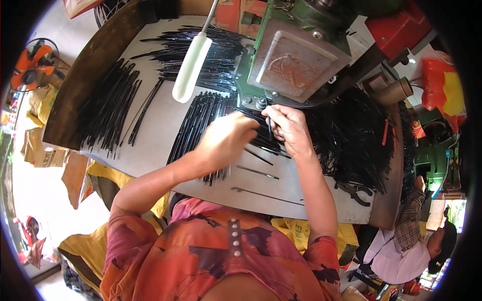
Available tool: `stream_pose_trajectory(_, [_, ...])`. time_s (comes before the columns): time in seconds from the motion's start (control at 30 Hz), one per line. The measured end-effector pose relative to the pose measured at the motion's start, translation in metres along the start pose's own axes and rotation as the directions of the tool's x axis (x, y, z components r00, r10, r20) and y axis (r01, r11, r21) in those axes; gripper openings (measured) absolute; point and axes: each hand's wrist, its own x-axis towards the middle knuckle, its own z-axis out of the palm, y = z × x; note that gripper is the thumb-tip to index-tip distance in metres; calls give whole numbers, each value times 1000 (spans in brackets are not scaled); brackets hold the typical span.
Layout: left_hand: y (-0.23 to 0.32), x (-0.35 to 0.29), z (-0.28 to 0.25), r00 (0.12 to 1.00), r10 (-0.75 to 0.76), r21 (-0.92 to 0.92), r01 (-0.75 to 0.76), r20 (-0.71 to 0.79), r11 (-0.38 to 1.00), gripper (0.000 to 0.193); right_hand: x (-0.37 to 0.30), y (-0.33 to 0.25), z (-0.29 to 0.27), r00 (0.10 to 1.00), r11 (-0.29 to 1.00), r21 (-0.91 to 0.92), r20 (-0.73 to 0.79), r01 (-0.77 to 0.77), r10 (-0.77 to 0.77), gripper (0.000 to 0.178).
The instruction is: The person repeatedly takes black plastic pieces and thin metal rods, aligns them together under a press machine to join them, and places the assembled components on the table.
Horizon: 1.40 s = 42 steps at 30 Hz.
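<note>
Head view shows the right hand [290, 128] pinched shut on 1 thin black rod [270, 128] at the foot of the green machine [301, 60], which stands at the bench's [163, 113] far edge. Blurred, the left hand [225, 139] half curls over a bundle of black rods [196, 118]; whether it grips any, I cannot tell. Pliers [357, 193] lie near the bench's near right corner.

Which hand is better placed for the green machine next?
Likely the right hand: it pinches a dark rod by the green machine, while the left hand is farther off, over black rods.
</note>
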Motion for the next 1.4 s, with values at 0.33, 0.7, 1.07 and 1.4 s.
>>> stream_pose_trajectory(0.33, [-89, -22, -56, 787, -616, 319, 593, -34, 739, 23, -2, 10, -25, 996, 990, 137, -81, 37, -26, 17])
stream_pose_trajectory(0.7, [-83, -28, -57, 810, -578, 452, 555, -100, 698, 18, -19, 8, -26, 965, 966, 239, -260, 99, -34, 10])
stream_pose_trajectory(1.07, [-87, -38, -66, 806, -562, 487, 572, -184, 660, 18, -16, 14, -26, 943, 856, 486, -333, 174, -3, 9])
stream_pose_trajectory(1.4, [-90, -39, -69, 809, -572, 499, 556, -140, 665, 18, -8, 14, -20, 939, 834, 513, -343, 204, -19, 10])
